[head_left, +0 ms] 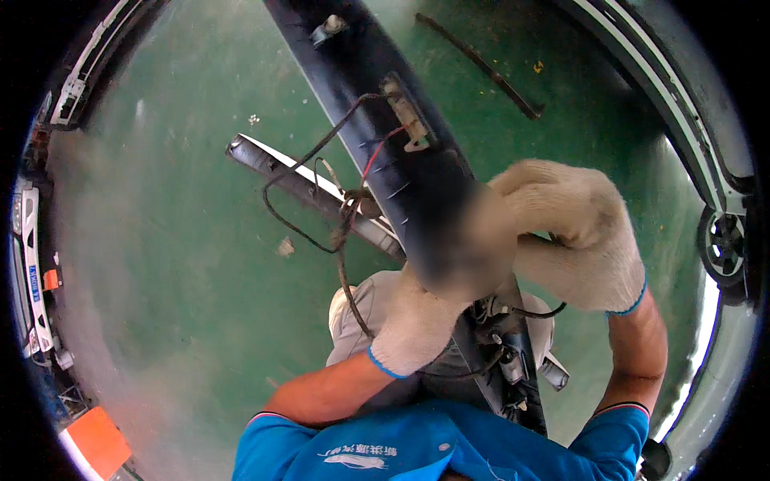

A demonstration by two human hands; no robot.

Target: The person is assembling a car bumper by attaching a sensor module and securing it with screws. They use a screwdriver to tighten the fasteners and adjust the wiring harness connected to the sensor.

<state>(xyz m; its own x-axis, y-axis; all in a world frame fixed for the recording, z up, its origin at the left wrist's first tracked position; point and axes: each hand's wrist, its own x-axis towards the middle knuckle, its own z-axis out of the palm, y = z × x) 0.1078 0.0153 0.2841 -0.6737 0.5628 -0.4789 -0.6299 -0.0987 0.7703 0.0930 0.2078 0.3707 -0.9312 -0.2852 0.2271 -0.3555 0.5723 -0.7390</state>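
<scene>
Left hand [417,325] and right hand [589,240], both gloved, at near end of long dark panel [377,104]; blur there, cannot tell if fingers clamped or apart. Cable [340,238] loops off panel's left side, down to left glove. White-edged strip [297,183] crosses beneath panel. Farther out, narrow bar [480,64] on green floor [184,224]. Wheel [724,247] far right, orange board [98,442] far left.

Lettering [358,450] on shirt [481,437] (and blue plate [34,284])

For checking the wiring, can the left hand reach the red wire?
Probably yes: the red wire lies uncovered over the black panel, ahead of the left hand, though blur hides its grip.
</scene>
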